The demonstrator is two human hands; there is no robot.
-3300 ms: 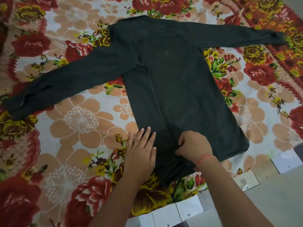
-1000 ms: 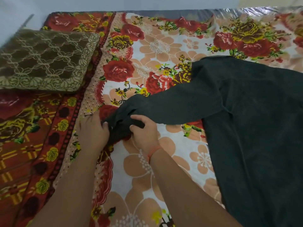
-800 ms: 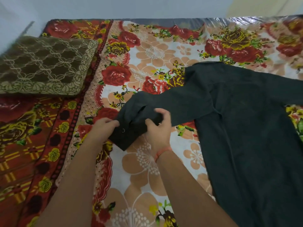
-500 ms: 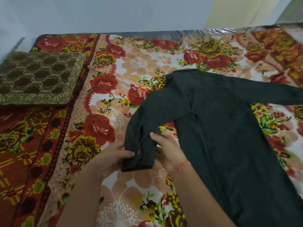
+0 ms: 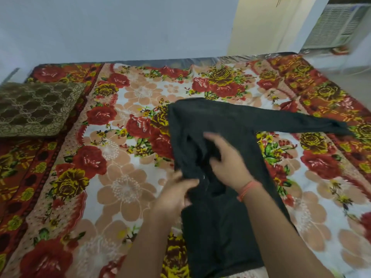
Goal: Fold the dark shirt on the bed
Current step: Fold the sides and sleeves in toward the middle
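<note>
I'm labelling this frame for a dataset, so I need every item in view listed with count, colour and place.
shirt: one, dark grey, on the bed right of centre; one sleeve drawn over the body, the other sleeve stretched out to the right
bedsheet: one, red, peach and yellow flowers on white, covers the bed
cushion: one, brown with a pale lace pattern, far left on the bed
wall: one, pale blue-grey, behind the bed
cooler: one, white with a grille, top right corner
left hand: one, gripping the folded-in sleeve
right hand: one, on the sleeve over the shirt
wrist thread: one, orange, right wrist
</note>
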